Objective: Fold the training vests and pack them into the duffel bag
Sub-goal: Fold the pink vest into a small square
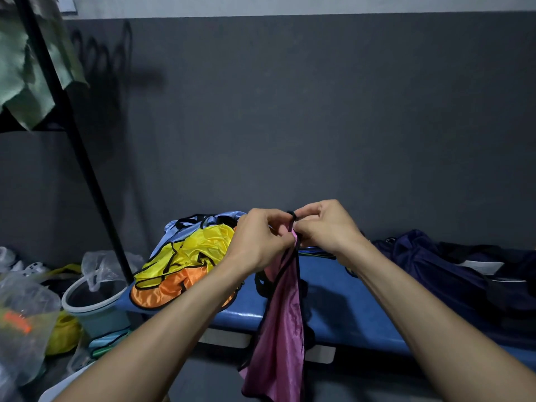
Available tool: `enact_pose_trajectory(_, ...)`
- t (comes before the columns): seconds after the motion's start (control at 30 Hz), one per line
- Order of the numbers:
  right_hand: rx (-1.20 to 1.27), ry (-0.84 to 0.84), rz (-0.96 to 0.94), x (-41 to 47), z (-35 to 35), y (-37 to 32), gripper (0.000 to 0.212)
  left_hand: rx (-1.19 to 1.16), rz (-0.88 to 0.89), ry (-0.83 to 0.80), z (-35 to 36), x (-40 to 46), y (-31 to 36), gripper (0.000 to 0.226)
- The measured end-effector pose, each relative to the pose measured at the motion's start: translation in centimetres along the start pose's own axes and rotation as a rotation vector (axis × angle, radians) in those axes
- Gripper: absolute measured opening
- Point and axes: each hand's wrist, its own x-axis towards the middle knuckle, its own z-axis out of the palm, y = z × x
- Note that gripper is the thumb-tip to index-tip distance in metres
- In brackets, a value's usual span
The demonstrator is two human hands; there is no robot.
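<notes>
Blue bench against grey wall; both hands' fingers pinching pink vest.

This looks like a sports changing or kit storage room. A blue padded worktop stands against a bare grey wall, heaped with bright training vests and a navy duffel bag. A black rack holds hanging cloth, with a bucket and plastic bags on the floor beside it.
</notes>
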Motion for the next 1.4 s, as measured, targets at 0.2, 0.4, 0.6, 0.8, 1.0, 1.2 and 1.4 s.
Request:
enact_pose_trajectory(0.2,-0.186,0.119,-0.078,0.0,0.4,-0.2,0.019,-0.138,-0.119,-0.032,-0.2,-0.3,0.7,0.025)
enact_pose_trajectory(0.4,-0.161,0.109,-0.108,0.2,0.8,0.3,0.022,-0.305,-0.19,-0.098,0.2,-0.5,0.4,0.024)
enact_pose_trajectory(0.6,-0.106,0.001,-0.241,-0.4,0.4,1.0,0.035,-0.411,-0.209,-0.154,0.2,-0.8,-0.3,0.046)
enact_pose_trajectory(0.8,-0.168,-0.279,-0.469,-1.6,-4.3,0.8,0.045,-0.465,-0.11,-0.169,-2.2,-1.9,-2.3,0.038)
enact_pose_trajectory(1.0,-0.289,-0.507,-0.52,-1.7,-8.9,-1.3,0.044,-0.286,0.115,-0.157,-3.4,-1.8,-3.8,0.037)
enact_pose_trajectory(1.2,-0.536,-0.41,-0.654,-1.2,-9.8,-2.8,0.043,-0.373,0.274,-0.292,-0.4,-2.8,-2.0,0.04)
enact_pose_trajectory(1.4,-0.585,-0.249,-0.754,-1.2,-9.9,-1.7,0.04,-0.403,0.289,-0.163,1.8,-3.9,-1.4,0.038)
